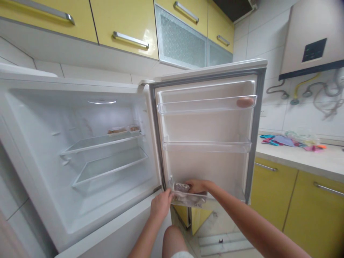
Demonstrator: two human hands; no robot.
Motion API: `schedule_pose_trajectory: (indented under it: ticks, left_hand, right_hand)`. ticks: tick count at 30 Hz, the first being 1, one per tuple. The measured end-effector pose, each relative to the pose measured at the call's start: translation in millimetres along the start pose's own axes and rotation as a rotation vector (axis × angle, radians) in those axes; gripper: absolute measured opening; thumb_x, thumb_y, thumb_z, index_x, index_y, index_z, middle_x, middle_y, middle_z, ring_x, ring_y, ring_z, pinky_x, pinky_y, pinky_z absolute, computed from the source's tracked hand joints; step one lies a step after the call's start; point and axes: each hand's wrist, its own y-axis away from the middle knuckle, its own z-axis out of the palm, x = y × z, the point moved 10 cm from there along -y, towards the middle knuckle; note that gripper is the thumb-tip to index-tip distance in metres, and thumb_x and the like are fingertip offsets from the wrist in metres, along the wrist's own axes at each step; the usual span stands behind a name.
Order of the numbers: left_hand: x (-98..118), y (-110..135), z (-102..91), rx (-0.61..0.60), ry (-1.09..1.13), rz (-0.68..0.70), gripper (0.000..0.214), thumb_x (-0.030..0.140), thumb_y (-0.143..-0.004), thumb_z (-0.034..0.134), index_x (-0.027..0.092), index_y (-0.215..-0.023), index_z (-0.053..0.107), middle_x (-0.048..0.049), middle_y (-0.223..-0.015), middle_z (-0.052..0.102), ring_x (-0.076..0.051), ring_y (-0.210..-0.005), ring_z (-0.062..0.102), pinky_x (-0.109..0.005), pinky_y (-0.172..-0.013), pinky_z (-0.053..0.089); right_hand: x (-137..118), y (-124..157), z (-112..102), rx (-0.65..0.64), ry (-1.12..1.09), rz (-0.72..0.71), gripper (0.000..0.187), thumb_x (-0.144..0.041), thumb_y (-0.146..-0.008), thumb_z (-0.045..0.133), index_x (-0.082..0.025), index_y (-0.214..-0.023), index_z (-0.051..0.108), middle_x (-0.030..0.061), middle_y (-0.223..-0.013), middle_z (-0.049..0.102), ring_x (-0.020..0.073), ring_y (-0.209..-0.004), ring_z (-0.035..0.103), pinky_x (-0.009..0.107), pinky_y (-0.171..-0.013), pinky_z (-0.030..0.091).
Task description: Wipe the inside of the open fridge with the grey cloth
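A refrigerator stands open before me, its door (pixel 206 125) swung out to the right. My left hand (pixel 161 203) is at the left end of the lowest clear door bin (pixel 228 199), its fingers closed on the bin's edge. Inside that bin, my right hand (pixel 198 186) has its fingers closed on a clear-wrapped package (pixel 181 187) with dark and whitish contents. Its fingertips are partly hidden by the package. Below the package, a pale bag (pixel 188 198) shows through the bin's front. A reddish-brown egg (pixel 244 103) lies at the right end of the top door bin (pixel 199 104).
Two glass shelves (pixel 113 163) cross the fridge compartment; small food trays (pixel 117 130) stand on the upper one. Yellow cabinets (pixel 123 21) hang above. At the right, colourful cloths (pixel 285 140) lie on a counter (pixel 303 157), below a water heater (pixel 314 36).
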Motion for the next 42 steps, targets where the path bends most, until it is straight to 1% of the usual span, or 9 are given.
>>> schedule_pose_trajectory:
  ticks: [8,12,15,19,24,28,31,36,42]
  left_hand:
    - [-3,0,2.4,0.007,-0.009,0.006,0.034,0.042,-0.101,0.034,0.027,-0.118,0.061,-0.0094,-0.105,0.078,-0.027,-0.101,0.074,-0.035,-0.078,0.053]
    - [-2,0,1.5,-0.002,-0.012,0.016,0.034,0.041,-0.101,0.034,0.026,-0.115,0.061,-0.0092,-0.105,0.078,-0.027,-0.101,0.074,-0.035,-0.077,0.053]
    - [-2,0,1.7,-0.004,-0.01,0.021,0.034,0.04,-0.101,0.034,0.026,-0.115,0.061,-0.0093,-0.105,0.078,-0.028,-0.101,0.074,-0.036,-0.077,0.053]
    - [-2,-1,5.3,-0.004,0.0,0.026,0.036,0.038,-0.102,0.031,0.026,-0.122,0.059,-0.0088,-0.108,0.077,-0.027,-0.103,0.073,-0.035,-0.077,0.053]
    - [-1,-3,8.6,-0.014,0.0,0.039,0.038,0.036,-0.102,0.03,0.026,-0.127,0.057,-0.008,-0.113,0.077,-0.024,-0.106,0.072,-0.032,-0.079,0.052]
    - [1,-4,8.5,-0.031,-0.012,0.048,0.035,0.036,-0.102,0.032,0.026,-0.12,0.06,-0.0085,-0.109,0.078,-0.024,-0.102,0.073,-0.032,-0.078,0.052]
    - [1,-4,7.2,-0.031,-0.016,0.041,0.035,0.036,-0.101,0.032,0.025,-0.118,0.06,-0.0093,-0.107,0.078,-0.024,-0.101,0.073,-0.033,-0.078,0.052]
    - [3,-3,6.5,-0.015,-0.041,0.045,0.038,0.037,-0.102,0.029,0.024,-0.122,0.058,-0.0104,-0.106,0.078,-0.027,-0.099,0.074,-0.036,-0.076,0.054]
    - [5,-3,7.3,-0.025,-0.072,0.051,0.04,0.035,-0.103,0.026,0.022,-0.123,0.058,-0.0104,-0.105,0.078,-0.027,-0.1,0.074,-0.037,-0.078,0.056]
  right_hand:
    - [78,90,-13,-0.174,0.157,0.151,0.036,-0.022,-0.058,0.071,-0.02,-0.093,0.075,0.0034,-0.089,0.076,0.0221,-0.079,0.066,0.03,-0.068,0.046]
    - [94,114,-19,-0.231,0.242,0.188,0.03,-0.016,-0.052,0.071,-0.019,-0.081,0.076,0.0063,-0.083,0.077,0.0236,-0.076,0.067,0.032,-0.068,0.047]
    - [85,108,-17,-0.218,0.299,0.171,0.032,-0.013,-0.052,0.068,-0.019,-0.083,0.077,0.0075,-0.087,0.078,0.0249,-0.079,0.069,0.032,-0.071,0.047]
    - [60,82,-12,-0.152,0.351,0.122,0.038,-0.015,-0.058,0.067,-0.019,-0.094,0.078,0.0099,-0.099,0.079,0.0263,-0.087,0.071,0.032,-0.074,0.048]
    - [15,28,-4,-0.058,0.37,0.058,0.038,-0.018,-0.067,0.067,-0.022,-0.103,0.078,0.0106,-0.108,0.079,0.0283,-0.098,0.071,0.032,-0.079,0.05]
    - [-27,-20,3,0.026,0.36,0.003,0.033,-0.021,-0.08,0.06,-0.022,-0.109,0.076,0.0117,-0.112,0.078,0.0283,-0.102,0.071,0.033,-0.08,0.05]
    - [-43,-40,5,0.066,0.343,-0.029,0.033,-0.023,-0.08,0.062,-0.023,-0.11,0.076,0.0087,-0.11,0.078,0.0257,-0.099,0.071,0.031,-0.078,0.049]
    - [-29,-31,1,0.108,0.29,-0.051,0.035,-0.026,-0.081,0.061,-0.025,-0.114,0.074,0.0032,-0.112,0.078,0.0221,-0.101,0.07,0.026,-0.079,0.047]
    - [26,12,-5,0.023,0.234,-0.018,0.038,-0.024,-0.067,0.071,-0.022,-0.104,0.078,0.0037,-0.096,0.08,0.0211,-0.083,0.07,0.026,-0.071,0.048]
